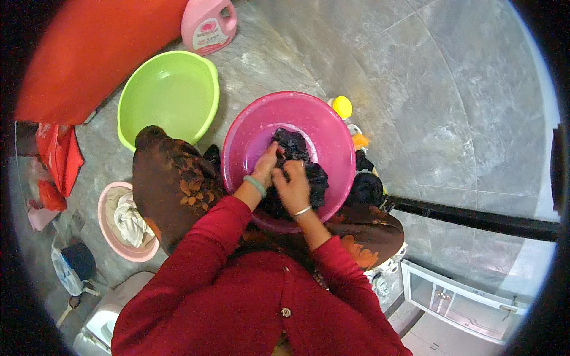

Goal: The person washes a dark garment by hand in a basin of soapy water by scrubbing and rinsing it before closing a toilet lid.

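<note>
A pink plastic basin [336, 129] stands between my knees with dark wet-looking cloth [291, 143] bunched inside. My left hand [267, 167], with a pale green bangle at the wrist, grips part of this cloth near the basin's middle. Close beside it, my right hand [291, 184], wearing a silver bracelet, is curled on the same cloth, its fingers slightly blurred. More of the dark cloth [317, 178] bulges out to the right of my right hand and below both hands. Whitish residue marks the basin's floor and wall.
Left of the basin sits a green basin [173, 98], with a pink detergent jug [209, 29] behind it. A small pink tub [107, 222] holds white cloth [131, 220]. A yellow-lidded container [342, 107] and an orange object [360, 141] stand at the right. A black bar [472, 218] extends rightward.
</note>
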`<state>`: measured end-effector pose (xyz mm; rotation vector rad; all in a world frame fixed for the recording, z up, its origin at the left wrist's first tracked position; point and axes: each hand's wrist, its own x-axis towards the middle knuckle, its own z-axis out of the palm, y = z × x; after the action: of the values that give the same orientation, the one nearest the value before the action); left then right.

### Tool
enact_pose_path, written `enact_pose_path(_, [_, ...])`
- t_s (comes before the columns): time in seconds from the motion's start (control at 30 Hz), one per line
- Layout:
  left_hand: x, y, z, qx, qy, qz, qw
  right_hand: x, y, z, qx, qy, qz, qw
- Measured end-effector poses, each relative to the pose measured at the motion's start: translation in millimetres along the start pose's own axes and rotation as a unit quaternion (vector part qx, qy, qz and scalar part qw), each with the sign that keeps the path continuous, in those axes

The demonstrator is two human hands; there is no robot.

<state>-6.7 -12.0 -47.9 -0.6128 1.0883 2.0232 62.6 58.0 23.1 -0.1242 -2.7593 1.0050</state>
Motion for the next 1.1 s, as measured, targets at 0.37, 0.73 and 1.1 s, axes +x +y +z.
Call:
enact_pose_path(0.37, [-37,38,34,-0.179,-0.108,0.035,0.977,97,58,-50,0.047,0.000,0.147,0.988])
enact_pose_path(0.73, [-66,14,19,0.525,-0.236,0.177,0.798,160,37,-101,0.231,-0.025,0.159,0.960])
enact_pose_path(1.1, [-69,-23,-6,0.694,-0.069,0.197,0.689,50,65,-98,0.122,-0.245,0.094,0.957])
